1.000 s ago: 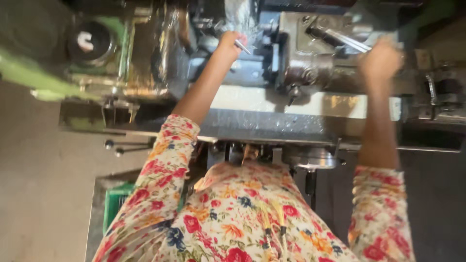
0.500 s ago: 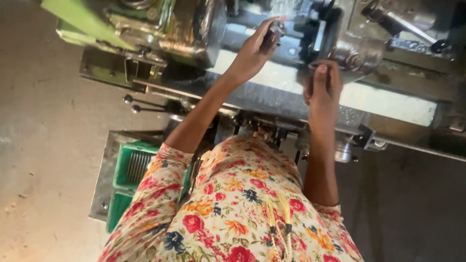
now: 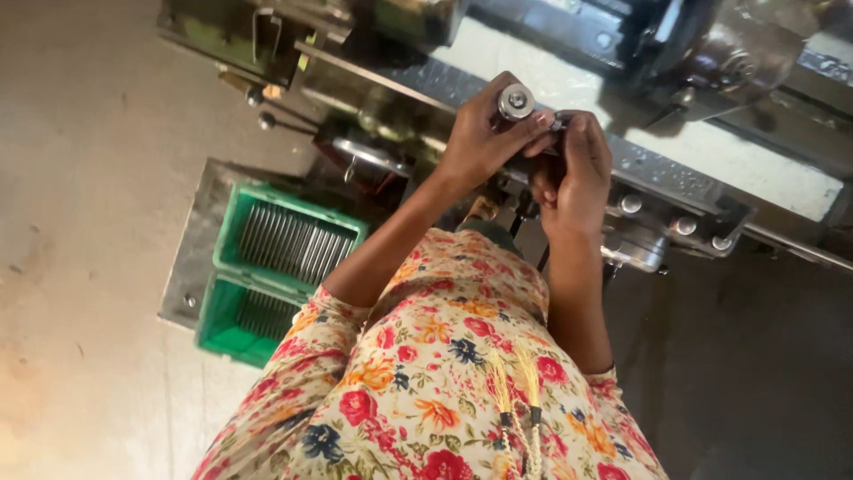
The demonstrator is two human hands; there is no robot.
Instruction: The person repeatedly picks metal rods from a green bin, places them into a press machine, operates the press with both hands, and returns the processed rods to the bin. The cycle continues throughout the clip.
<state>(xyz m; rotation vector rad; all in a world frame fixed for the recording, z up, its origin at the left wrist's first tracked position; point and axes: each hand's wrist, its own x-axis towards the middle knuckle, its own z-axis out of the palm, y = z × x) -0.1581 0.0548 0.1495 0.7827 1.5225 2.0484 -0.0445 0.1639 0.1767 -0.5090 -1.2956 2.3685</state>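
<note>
My left hand [image 3: 480, 144] is closed around a short shiny metal cylinder [image 3: 515, 100], whose round end face points up at the camera. My right hand [image 3: 575, 169] sits right beside it, fingers curled against the same piece from the right side. Both hands are held together just in front of the edge of a grey metal machine [image 3: 640, 169]. My floral sleeves and top fill the lower part of the view. How much of the cylinder lies inside the hands is hidden.
Two green plastic crates [image 3: 293, 238] holding several thin metal rods stand on a metal plate on the concrete floor at left. Lever handles with ball ends [image 3: 258, 107] stick out from the machine's left part. Dark floor lies at lower right.
Both hands have come back from the machine's upper parts and met at its front edge, around the metal cylinder. The view has tilted down and closer.
</note>
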